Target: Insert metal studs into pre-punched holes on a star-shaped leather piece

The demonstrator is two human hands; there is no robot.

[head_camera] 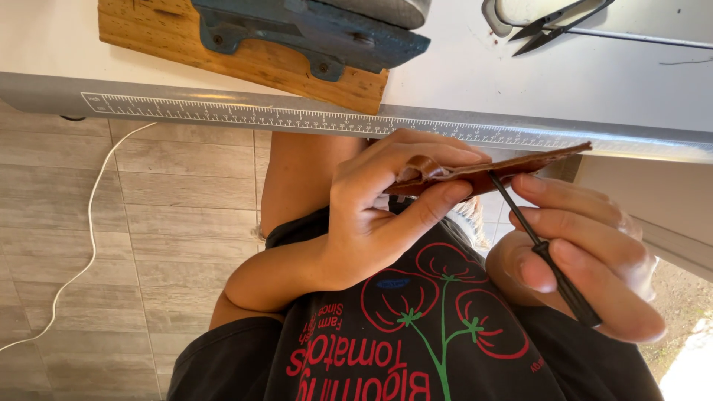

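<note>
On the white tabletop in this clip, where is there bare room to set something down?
Bare white table lies between the wooden block and the snips, and on toward the ruler edge below the snips. The left is crowded by the block and its grey metal fixture. Left hand pinches brown leather; right hand holds a thin black tool.

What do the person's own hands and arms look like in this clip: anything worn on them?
Both the left hand and the right hand are bare: no gloves, rings or watch visible. The left forearm is uncovered, with no sleeve in view. Fingernails are short and unpainted.
</note>
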